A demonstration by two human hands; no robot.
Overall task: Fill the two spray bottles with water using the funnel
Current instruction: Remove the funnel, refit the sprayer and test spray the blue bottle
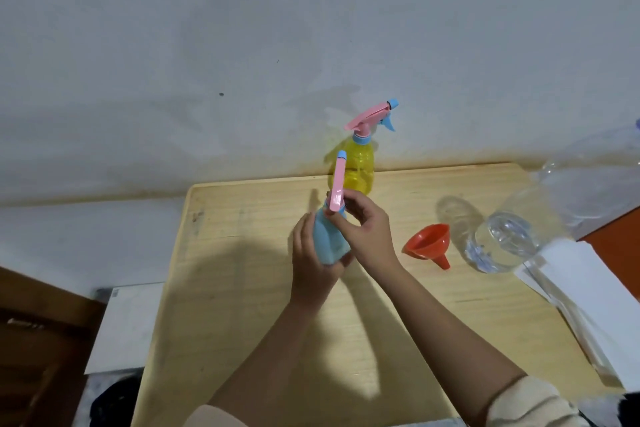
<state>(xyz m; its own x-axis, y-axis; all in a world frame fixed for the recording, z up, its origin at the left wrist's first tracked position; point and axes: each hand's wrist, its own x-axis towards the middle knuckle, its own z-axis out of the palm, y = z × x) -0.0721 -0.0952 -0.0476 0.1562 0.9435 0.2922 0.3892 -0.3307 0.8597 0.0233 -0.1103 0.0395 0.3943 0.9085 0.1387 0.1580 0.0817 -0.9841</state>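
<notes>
A blue spray bottle (327,236) with a pink sprayer head (337,184) is held above the middle of the wooden table (242,288). My left hand (310,263) wraps its body from the left and below. My right hand (367,229) pinches the collar under the sprayer head. A yellow spray bottle (360,168) with its pink head on stands upright at the table's far edge by the wall. An orange funnel (427,243) lies on its side to the right of my hands. A large clear water bottle (512,236) lies beside the funnel.
A stack of white paper (588,295) lies along the table's right edge. The wall stands just behind the table. A white box (124,322) and dark wooden furniture (38,333) are to the left of the table.
</notes>
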